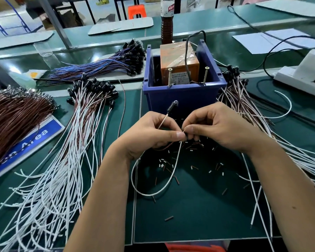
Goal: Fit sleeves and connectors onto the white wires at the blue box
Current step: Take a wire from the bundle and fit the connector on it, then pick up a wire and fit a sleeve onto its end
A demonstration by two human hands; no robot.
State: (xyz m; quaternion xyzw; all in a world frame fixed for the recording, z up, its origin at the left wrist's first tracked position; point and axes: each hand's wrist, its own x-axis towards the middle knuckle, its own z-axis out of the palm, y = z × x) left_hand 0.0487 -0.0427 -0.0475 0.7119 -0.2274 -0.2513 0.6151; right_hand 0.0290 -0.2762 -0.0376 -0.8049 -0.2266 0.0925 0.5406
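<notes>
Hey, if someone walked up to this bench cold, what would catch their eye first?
Probably the two hands at center, left hand and right hand, pinching a looping white wire just in front of the blue box. Next, the big fans of white and brown wires spread over the green mat on the left.

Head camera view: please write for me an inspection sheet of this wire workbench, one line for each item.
Surface: green mat, seams visible.
Job's things: blue box holds an orange block; a looped white wire leads up to the hands; a black-tipped part sticks up from the left hand.
Clutter: small cut sleeves scattered on the mat; wire piles left and right.
Grippers: left hand and right hand both pinch at the wire end, fingertips meeting.
Cables: black cable enters the box.
Surroundings: brown bottle behind the box; white power strip at right; orange stool far back.
</notes>
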